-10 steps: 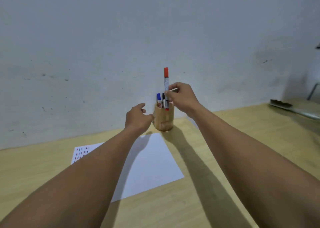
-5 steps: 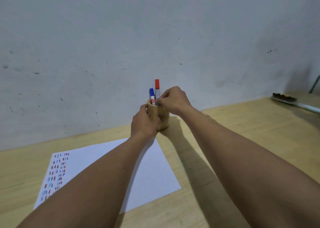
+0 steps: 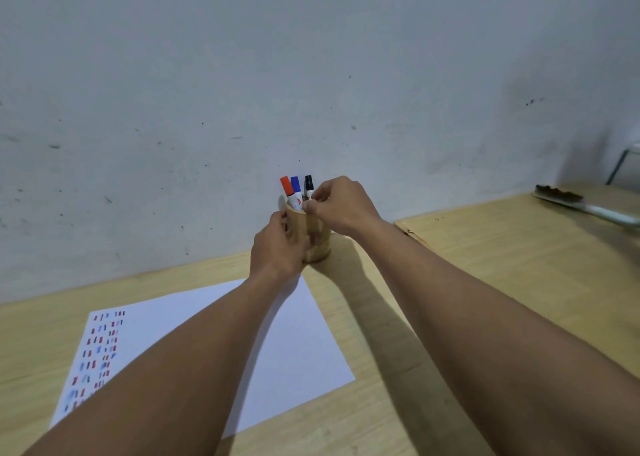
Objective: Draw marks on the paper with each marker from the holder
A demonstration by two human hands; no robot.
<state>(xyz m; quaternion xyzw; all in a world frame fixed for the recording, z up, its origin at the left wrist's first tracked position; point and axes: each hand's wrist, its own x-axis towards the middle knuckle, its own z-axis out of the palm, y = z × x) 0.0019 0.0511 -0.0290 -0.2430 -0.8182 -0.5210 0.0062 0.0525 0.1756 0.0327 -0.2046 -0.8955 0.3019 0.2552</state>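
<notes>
A round wooden holder (image 3: 319, 248) stands on the table by the wall. In it stand a red-capped marker (image 3: 286, 185), a blue-capped marker (image 3: 295, 185) and a black-capped marker (image 3: 308, 183), caps up. My left hand (image 3: 277, 248) wraps the holder's left side. My right hand (image 3: 343, 206) sits at the holder's rim, thumb and forefinger pinched on the black marker's body. A white paper (image 3: 298, 345) lies in front of the holder, with several short red, blue and black marks (image 3: 100, 348) along its left edge; my left forearm covers part of it.
The wooden table (image 3: 502, 265) runs along a grey wall (image 3: 311, 75). A brush with a pale handle (image 3: 575, 201) lies at the far right, beside a metal leg.
My right hand lowered the red marker into the holder and let go, then moved its fingers to the black marker. My left hand closed around the holder. The view shifted right.
</notes>
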